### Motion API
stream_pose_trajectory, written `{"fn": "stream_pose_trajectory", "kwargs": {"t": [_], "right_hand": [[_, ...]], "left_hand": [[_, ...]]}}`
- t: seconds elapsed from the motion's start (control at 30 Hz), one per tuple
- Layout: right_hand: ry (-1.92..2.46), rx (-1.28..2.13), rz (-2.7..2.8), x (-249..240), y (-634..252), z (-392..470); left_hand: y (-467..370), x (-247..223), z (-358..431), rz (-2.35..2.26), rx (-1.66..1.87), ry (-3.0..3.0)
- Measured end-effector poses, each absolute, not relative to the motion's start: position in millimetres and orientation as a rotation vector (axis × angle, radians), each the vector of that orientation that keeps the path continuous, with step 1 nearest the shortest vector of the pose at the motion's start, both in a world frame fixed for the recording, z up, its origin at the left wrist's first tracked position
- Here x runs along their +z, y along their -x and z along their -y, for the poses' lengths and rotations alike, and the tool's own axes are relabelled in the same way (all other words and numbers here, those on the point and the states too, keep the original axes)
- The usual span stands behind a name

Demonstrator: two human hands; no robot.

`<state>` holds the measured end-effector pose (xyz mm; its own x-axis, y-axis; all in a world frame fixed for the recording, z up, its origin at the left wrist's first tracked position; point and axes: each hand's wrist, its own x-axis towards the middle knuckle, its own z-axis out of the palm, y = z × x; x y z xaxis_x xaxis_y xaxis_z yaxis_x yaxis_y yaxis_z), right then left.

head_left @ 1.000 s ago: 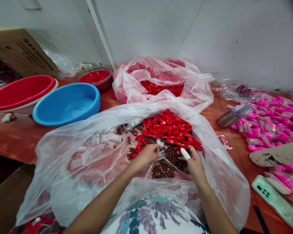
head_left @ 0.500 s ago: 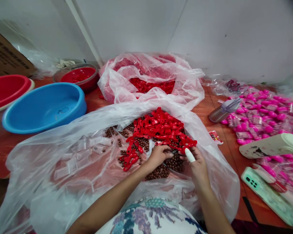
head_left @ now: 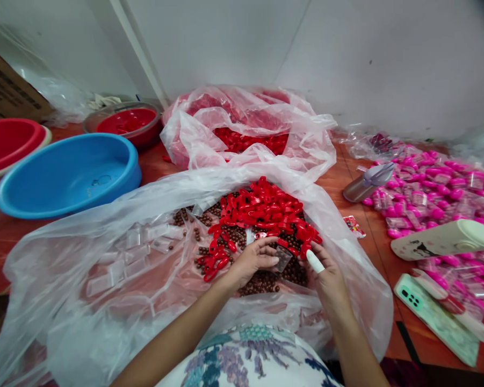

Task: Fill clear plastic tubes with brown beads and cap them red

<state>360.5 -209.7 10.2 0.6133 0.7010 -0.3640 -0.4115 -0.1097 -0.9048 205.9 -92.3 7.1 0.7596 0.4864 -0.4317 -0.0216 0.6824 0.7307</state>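
My left hand [head_left: 254, 261] reaches over the heap from the left, thumb and forefinger bent around the edge of a small clear plastic box [head_left: 282, 259]. My right hand [head_left: 326, 271], a white cover on its thumb, pinches a glossy red plastic piece [head_left: 305, 250] at the heap's right edge. Beyond both hands lies a pile of red plastic pieces [head_left: 261, 207]. Brown beads [head_left: 260, 283] are spread beneath and between the hands. More clear boxes [head_left: 135, 258] lie to the left on a translucent plastic sheet [head_left: 84, 317].
A blue basin [head_left: 68, 177] and a red basin [head_left: 12, 142] stand at left. Behind the heap sits a plastic bag [head_left: 250, 115] of red pieces. On the right are pink-capped boxes [head_left: 439, 188], a grey bottle [head_left: 366, 183], a cream flask [head_left: 443, 240] and a phone [head_left: 435, 322].
My left hand has shifted slightly left and its fingers have spread, showing the clear box more plainly. My right hand has stayed nearly in place, slightly lower.
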Motion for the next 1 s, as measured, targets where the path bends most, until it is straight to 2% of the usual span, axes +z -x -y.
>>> {"fn": "stream_pose_trajectory", "kwargs": {"t": [0.3,0.5,0.83,1.0], "right_hand": [[1.229,1.18,0.315,20,-342,197],[1.207,1.097,0.401,29,-335,195],[1.374,0.928,0.56,18,-335,195],[1.51,0.867,0.963,23,-327,194]], "left_hand": [[-178,15,102,-0.755,0.421,-0.992],[-169,24,106,-0.697,0.427,-0.705],[-161,25,115,-0.666,0.408,-0.654],[-161,21,119,-0.7,0.483,-0.777]]}}
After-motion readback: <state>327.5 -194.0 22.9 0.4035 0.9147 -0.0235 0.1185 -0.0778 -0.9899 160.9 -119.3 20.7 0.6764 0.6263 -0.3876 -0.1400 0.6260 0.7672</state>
